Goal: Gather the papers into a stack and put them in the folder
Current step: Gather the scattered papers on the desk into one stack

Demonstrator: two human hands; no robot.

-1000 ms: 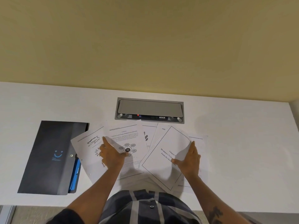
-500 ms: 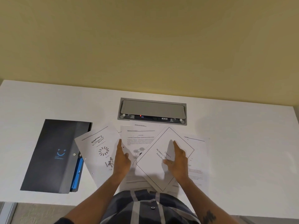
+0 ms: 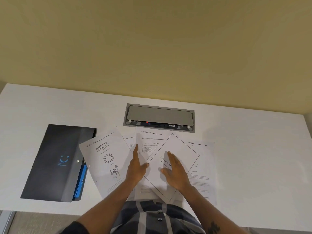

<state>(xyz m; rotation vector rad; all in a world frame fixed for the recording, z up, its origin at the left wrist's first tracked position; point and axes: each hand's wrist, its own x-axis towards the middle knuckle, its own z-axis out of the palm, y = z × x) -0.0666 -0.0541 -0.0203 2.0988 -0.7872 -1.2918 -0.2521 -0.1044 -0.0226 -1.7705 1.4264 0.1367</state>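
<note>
Several white printed papers (image 3: pixel 108 159) lie fanned and overlapping on the white desk (image 3: pixel 253 149) in front of me. A bordered title sheet (image 3: pixel 182 149) lies tilted on top at the centre. My right hand (image 3: pixel 174 171) rests flat on that sheet, fingers apart. My left hand (image 3: pixel 137 166) presses flat on the text page (image 3: pixel 146 141) beside it, at the seam with the diagram page. A black folder (image 3: pixel 52 162) with a blue smile logo lies closed at the left, its right edge under one page's corner.
A grey cable hatch (image 3: pixel 159 117) is set into the desk just behind the papers. Blue sheets (image 3: pixel 81 181) stick out of the folder's right side. The desk's near edge runs just below the papers, and a yellow wall stands behind.
Both hands have slid the middle sheets together. The bordered title sheet moved left over the text page, and my right hand shifted from its right edge onto its middle.
</note>
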